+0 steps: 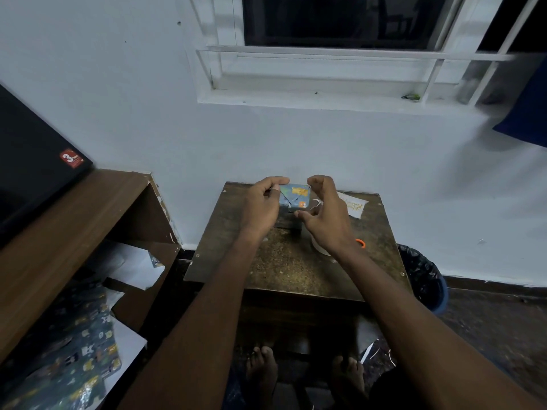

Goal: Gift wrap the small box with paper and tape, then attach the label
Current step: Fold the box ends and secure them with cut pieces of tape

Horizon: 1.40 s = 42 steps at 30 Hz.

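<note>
Both hands grip wrapped box (295, 196) | left hand (262, 202) | right hand (325, 214) | above table (296, 267)

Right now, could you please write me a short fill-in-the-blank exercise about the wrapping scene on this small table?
1. The wrapped box is held between both ____.
2. The white label lies on the table to the ____ of the box.
3. A bin lined with a ____ bag stands beside the table.
4. Spare patterned wrapping paper lies at the lower ____ of the view.

Missing words: hands; right; black; left
</note>
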### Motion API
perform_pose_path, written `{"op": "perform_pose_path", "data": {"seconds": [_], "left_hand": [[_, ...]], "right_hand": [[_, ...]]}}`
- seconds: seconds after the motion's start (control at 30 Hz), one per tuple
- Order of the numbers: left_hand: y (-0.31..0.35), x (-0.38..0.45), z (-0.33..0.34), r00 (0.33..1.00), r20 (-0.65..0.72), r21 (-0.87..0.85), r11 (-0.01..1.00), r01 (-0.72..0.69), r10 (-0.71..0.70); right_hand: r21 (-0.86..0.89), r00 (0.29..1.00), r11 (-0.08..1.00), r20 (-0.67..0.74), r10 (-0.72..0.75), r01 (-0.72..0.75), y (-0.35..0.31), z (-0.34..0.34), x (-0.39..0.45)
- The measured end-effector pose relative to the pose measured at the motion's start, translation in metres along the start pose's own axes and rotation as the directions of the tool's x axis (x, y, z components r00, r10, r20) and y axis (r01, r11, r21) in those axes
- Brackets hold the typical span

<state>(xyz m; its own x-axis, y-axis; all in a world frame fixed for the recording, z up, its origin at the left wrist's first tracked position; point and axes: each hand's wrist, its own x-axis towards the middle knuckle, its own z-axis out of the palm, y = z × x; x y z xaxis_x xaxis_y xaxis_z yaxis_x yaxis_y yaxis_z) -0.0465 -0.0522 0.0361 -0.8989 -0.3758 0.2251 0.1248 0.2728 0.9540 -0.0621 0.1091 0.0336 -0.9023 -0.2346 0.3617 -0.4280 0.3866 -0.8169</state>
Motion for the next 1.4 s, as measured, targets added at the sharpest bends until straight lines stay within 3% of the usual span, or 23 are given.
{"op": "perform_pose_path", "data": {"seconds": [0.2,0.3,0.57,0.87,1.1,1.17,1.27,1.4], "left_hand": [[-0.007,0.0,-0.001,0.989,0.051,0.238,0.96,-0.148,0.14],[-0.007,-0.001,0.001,0.988,0.062,0.35,0.923,-0.157,0.144],[0.001,-0.01,0.007,0.953,0.006,0.533,0.805,-0.26,0.304],[0.013,-0.025,0.019,0.852,0.101,0.584,0.663,-0.469,0.513],[0.015,-0.036,0.031,0.8,0.246,0.572,0.584,-0.576,0.547],[0.014,-0.041,0.034,0.804,0.255,0.565,0.592,-0.575,0.537],[0.017,-0.048,0.037,0.863,0.237,0.545,0.674,-0.498,0.445],[0.017,-0.052,0.039,0.903,0.275,0.454,0.784,-0.424,0.329]], "right_hand": [[-0.037,0.999,0.999,-0.013,0.036,-0.037,0.003,0.001,0.002],[-0.043,0.998,0.997,-0.005,0.056,-0.056,0.005,-0.003,0.002],[-0.121,0.994,0.987,0.027,0.106,-0.102,0.013,-0.018,0.002],[-0.163,0.994,0.984,0.075,0.083,-0.07,0.008,-0.025,0.0],[-0.491,0.923,0.871,0.327,0.202,-0.017,0.023,-0.058,-0.003],[-0.519,0.888,0.854,0.394,0.236,0.003,0.026,-0.065,-0.005],[-0.585,0.848,0.806,0.467,0.249,0.085,0.033,-0.065,-0.005],[-0.661,0.847,0.727,0.482,0.223,0.184,0.042,-0.06,-0.009]]}}
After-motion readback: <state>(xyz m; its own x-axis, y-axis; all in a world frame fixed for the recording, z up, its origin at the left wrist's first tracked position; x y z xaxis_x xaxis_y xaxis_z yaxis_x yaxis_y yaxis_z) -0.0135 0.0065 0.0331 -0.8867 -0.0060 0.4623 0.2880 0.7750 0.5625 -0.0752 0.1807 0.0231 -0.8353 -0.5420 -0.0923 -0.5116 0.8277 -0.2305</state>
